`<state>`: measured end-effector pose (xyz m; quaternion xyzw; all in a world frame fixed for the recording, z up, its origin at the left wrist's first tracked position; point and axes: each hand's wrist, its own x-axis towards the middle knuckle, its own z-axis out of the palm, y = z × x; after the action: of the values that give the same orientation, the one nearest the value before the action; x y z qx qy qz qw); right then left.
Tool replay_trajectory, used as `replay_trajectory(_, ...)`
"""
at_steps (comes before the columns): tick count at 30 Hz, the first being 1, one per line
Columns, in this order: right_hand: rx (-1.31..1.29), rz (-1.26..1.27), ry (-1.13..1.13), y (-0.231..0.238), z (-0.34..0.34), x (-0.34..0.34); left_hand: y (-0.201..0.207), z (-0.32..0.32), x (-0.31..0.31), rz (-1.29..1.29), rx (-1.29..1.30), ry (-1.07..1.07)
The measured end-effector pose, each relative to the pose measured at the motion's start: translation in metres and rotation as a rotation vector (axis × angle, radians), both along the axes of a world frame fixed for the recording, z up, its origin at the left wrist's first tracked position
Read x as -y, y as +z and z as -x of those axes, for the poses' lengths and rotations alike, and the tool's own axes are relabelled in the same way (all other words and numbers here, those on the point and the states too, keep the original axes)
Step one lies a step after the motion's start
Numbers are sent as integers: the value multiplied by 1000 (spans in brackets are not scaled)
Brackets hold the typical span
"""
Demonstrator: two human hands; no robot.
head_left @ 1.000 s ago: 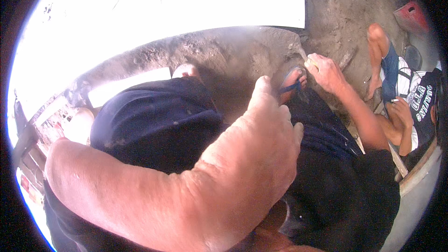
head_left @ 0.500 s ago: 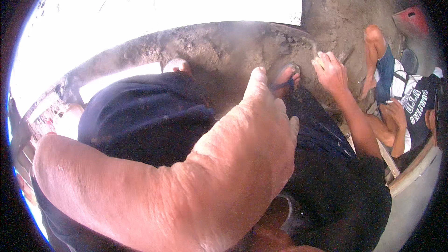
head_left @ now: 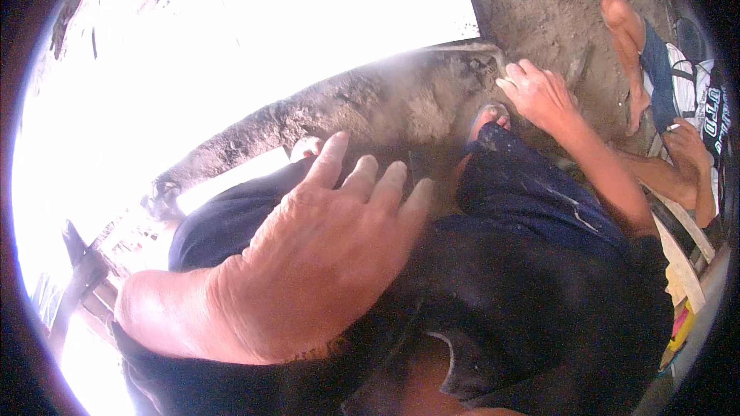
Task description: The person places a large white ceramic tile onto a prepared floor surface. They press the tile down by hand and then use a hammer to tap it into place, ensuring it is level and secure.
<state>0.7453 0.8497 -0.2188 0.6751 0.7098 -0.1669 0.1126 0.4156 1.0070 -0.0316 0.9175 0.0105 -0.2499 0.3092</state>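
My left hand is large in the middle of the view, raised above my lap. Its fingers are spread apart and hold nothing. Farther off, at the right of centre, my right hand is closed near my sandalled foot. From its fingers a thin, pale, curved tool reaches up and left along the dirt toward a bright white panel. The fingers hide the tool's grip, and glare makes its far end hard to follow.
A large white panel or sheet, washed out by light, fills the upper left. Rough brown dirt lies between it and my feet. At the right sits another person with bare legs and a cigarette-like stick in one hand. Wooden pieces stand beside my right side.
My left hand has drawn back toward me and left, and its fingers have spread. My view has shifted. My right hand still grips the curved tool.
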Motion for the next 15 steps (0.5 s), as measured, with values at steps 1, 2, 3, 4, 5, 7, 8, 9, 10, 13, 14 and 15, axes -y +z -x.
replay_trajectory(1,-9,-12,43,11,1,5,3,-1,-1,28,-35,-5)
replay_trajectory(2,-18,-24,88,16,2,7,2,0,-1,14,-8,-10)
replay_trajectory(3,-68,-61,158,12,3,7,0,2,1,0,18,-14)
replay_trajectory(4,-118,-95,229,10,5,9,0,2,3,-10,46,-17)
replay_trajectory(5,-167,-130,300,10,8,9,0,-1,3,-2,21,-15)
replay_trajectory(7,-55,-39,310,1,28,-2,0,-8,0,11,-26,-5)
replay_trajectory(8,-57,-20,287,-4,36,-9,0,-9,0,11,-22,-7)
replay_trajectory(9,-58,0,265,-13,38,-12,0,-10,0,12,-18,-9)
replay_trajectory(10,-105,-9,118,-27,37,-21,-1,-9,0,14,-17,-3)
replay_trajectory(13,-74,58,76,-22,24,-16,-4,-10,4,-20,-53,4)
replay_trajectory(14,-93,10,136,-22,20,-11,-1,-8,9,-25,-37,2)
replay_trajectory(15,-121,2,114,-21,22,-6,3,-5,15,-29,-20,1)
